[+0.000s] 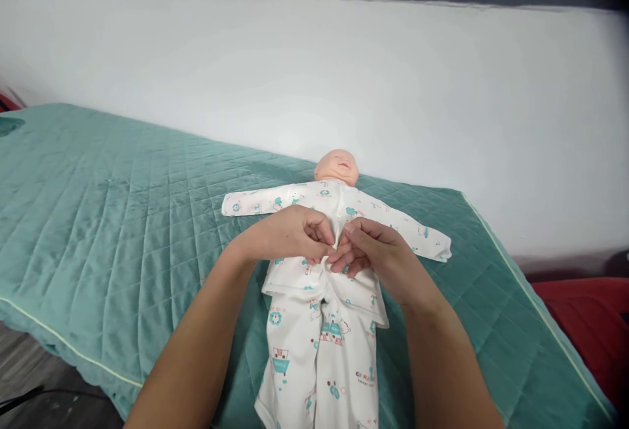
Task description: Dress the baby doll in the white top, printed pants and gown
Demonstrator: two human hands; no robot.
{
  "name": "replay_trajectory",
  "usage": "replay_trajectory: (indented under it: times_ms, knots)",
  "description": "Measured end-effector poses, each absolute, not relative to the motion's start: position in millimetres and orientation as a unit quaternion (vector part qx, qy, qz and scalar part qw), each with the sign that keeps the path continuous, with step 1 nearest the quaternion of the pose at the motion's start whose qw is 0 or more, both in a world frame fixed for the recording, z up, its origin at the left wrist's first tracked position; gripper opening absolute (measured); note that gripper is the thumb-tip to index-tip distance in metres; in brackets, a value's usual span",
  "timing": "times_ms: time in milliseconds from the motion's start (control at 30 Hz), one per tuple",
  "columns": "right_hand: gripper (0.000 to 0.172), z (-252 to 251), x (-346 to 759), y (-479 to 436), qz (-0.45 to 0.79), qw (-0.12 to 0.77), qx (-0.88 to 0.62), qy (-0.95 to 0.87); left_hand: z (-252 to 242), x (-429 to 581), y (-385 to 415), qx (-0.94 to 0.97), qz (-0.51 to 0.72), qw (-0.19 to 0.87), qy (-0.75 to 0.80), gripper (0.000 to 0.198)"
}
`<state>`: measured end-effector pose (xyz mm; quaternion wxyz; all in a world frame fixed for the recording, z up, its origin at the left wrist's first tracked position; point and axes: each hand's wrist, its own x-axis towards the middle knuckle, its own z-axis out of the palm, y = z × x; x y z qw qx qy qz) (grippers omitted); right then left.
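A baby doll point(336, 166) lies on its back, its head toward the wall and its arms spread wide. It wears a white printed baby shirt point(289, 277) and matching printed trousers point(344, 370). Over the middle of the chest, my left hand point(302, 236) pinches the shirt's front edge between thumb and fingers. My right hand point(371, 245) meets it from the other side, its thumb and fingers closed on the same front opening. Whatever fastening lies between the fingertips is mostly hidden.
A green quilted cover point(147, 219) spreads under the doll. Behind it rises a white wall point(314, 75) with a dark band on top. Something red point(584, 324) stands at the right. A black cable point(44, 391) lies on the floor at lower left.
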<state>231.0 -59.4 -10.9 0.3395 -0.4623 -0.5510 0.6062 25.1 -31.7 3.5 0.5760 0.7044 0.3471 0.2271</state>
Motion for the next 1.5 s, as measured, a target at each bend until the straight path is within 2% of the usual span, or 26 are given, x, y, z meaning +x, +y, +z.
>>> replay_trajectory:
  times_ms: [367, 533, 767, 1133, 1333, 1500]
  knots:
    - [0.040, -10.4, 230.6, -60.0, 0.601, 0.335, -0.470, -0.553, 3.7, 23.5, -31.2, 0.714, 0.227, 0.561, 0.351, 0.013]
    - [0.040, -9.9, 230.7, -59.9, 0.602, 0.331, -0.471, -0.553, 1.8, 22.7, -29.3, 0.685, 0.236, 0.600, 0.340, 0.021]
    - [0.027, -7.5, 230.5, -59.4, 0.596, 0.306, -0.475, -0.571, -5.1, 19.9, -24.2, 0.652, 0.260, 0.651, 0.287, 0.025]
    - [0.022, -6.5, 230.7, -60.3, 0.598, 0.293, -0.451, -0.595, -2.2, 16.6, -24.7, 0.671, 0.213, 0.646, 0.296, 0.020]
    - [0.027, -10.0, 233.5, -59.0, 0.596, 0.328, -0.439, -0.587, -3.2, 10.9, -24.9, 0.669, 0.154, 0.679, 0.260, 0.033]
    - [0.020, -12.4, 239.2, -58.6, 0.617, 0.377, -0.402, -0.561, -9.8, 8.7, -19.9, 0.651, 0.254, 0.674, 0.237, 0.025]
